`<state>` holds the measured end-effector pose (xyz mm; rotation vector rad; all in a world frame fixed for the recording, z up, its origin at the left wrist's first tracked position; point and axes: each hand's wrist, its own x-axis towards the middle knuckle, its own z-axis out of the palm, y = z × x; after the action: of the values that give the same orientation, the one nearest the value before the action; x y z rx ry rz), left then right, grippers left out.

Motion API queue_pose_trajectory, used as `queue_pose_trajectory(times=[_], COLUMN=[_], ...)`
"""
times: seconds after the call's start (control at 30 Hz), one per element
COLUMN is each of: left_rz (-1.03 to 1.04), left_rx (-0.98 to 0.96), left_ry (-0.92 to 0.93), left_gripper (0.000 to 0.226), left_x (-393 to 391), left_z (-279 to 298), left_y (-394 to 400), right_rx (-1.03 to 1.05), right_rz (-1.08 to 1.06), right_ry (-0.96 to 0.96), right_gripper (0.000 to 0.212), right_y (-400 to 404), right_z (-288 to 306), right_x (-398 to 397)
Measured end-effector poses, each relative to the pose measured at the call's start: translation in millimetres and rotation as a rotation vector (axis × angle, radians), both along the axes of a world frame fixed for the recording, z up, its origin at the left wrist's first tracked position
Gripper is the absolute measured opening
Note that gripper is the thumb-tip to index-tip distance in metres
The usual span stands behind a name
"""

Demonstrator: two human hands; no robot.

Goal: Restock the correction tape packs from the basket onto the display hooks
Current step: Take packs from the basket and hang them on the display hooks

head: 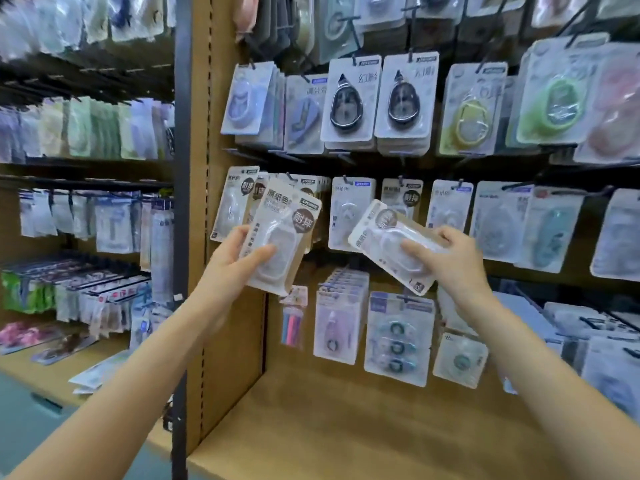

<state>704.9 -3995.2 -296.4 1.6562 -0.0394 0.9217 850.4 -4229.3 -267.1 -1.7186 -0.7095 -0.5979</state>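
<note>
Correction tape packs: I grip one pack [277, 237] in my left hand [232, 258], another pack [394, 244] in my right hand [446, 258]; neither hung yet, matching hook [291, 176] just above, basket unseen

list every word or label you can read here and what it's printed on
"原纸色" and "耐摔": the correction tape pack in the left hand.
"耐摔": a hung pack on the middle row.
"幻影": the black correction tape pack on the upper row.
The pack in the right hand and all other labels are too blurred.
</note>
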Motion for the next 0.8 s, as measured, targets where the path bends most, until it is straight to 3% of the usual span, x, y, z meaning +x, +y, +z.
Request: queue_pose_trajectory(times=[0.07, 0.1, 0.3, 0.4, 0.6, 0.8], left_rz=[-0.008, -0.015, -0.043, -0.063, -0.048, -0.029], left_rx=[0.014, 0.012, -0.039, -0.057, -0.091, -0.119], left_ry=[-0.005, -0.01, -0.005, 0.0, 0.036, 0.073], left_gripper=[0.02, 0.019, 0.033, 0.031, 0.026, 0.026], left_x=[17.3, 26.7, 71.4, 84.5, 98.5, 100.5], left_z=[3.8, 5.6, 16.4, 14.8, 3.7, -4.3], left_y=[-8.7, -13.1, -30.2, -35.3, -33.0, -23.2], right_rx=[0.233, 0.307, 0.526, 0.502, 0.369, 0.249], right_rz=[0.112, 0.134, 0.132, 0.069, -0.21, -0.323], right_ry=[0.218, 0.23, 0.111, 0.106, -0.273, -0.386], right_gripper=[0.023, 0.021, 0.021, 0.026, 0.032, 0.036], right_y=[-4.1, -4.1, 10.3, 19.8, 28.6, 25.6], right_z=[4.6, 4.6, 9.8, 11.9, 0.5, -6.6], right_x=[11.4, 15.3, 35.8, 53.1, 60.8, 75.2])
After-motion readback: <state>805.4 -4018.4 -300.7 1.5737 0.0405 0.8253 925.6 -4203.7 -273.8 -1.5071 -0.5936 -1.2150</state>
